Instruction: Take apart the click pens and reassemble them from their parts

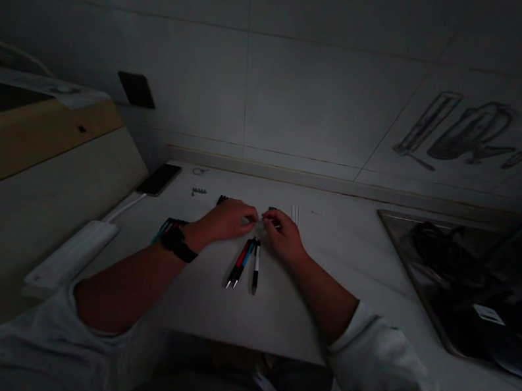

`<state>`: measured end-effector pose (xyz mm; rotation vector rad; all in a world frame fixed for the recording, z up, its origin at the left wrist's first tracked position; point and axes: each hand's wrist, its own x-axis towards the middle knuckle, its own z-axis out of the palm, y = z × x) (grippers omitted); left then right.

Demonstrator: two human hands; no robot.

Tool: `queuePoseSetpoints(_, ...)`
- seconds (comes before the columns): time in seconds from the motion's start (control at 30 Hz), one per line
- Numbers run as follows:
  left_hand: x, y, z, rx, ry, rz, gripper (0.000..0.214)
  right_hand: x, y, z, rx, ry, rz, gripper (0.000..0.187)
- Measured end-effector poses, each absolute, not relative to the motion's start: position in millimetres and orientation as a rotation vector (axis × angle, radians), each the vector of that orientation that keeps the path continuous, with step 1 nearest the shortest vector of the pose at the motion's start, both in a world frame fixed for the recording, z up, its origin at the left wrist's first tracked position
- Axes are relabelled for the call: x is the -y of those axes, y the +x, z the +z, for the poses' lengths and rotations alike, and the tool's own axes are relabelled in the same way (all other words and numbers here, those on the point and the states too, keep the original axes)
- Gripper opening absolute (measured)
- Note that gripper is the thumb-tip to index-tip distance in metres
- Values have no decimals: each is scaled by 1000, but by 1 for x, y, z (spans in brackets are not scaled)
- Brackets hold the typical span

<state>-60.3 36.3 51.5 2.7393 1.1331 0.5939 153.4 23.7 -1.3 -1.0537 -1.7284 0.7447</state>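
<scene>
Left hand [227,218], right hand [286,234]: fingers [250,212] curled, can't tell if gripping. Go slowly, pens [241,259] undisturbed at six o'clock.

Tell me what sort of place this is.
Probably a kitchen, though dim: a metal-rimmed basin, likely a sink, is set into the white countertop at right, below a wall with tile-like joints. Pens lie on the countertop.
</scene>
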Motion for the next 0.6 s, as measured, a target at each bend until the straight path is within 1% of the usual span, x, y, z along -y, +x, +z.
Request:
queuePoseSetpoints(0.13,-28,-43,46,-1199,2616,739,12,-27,155,-4,1694,-1077,794,19)
queuePoseSetpoints(0.33,-28,-47,31,-1195,2411,953,9,-32,155,-13,1664,-1070,897,19)
queuePoseSetpoints(0.6,-25,-50,24,-1144,2306,1016,5,-26,152,-11,1717,-1050,934,22)
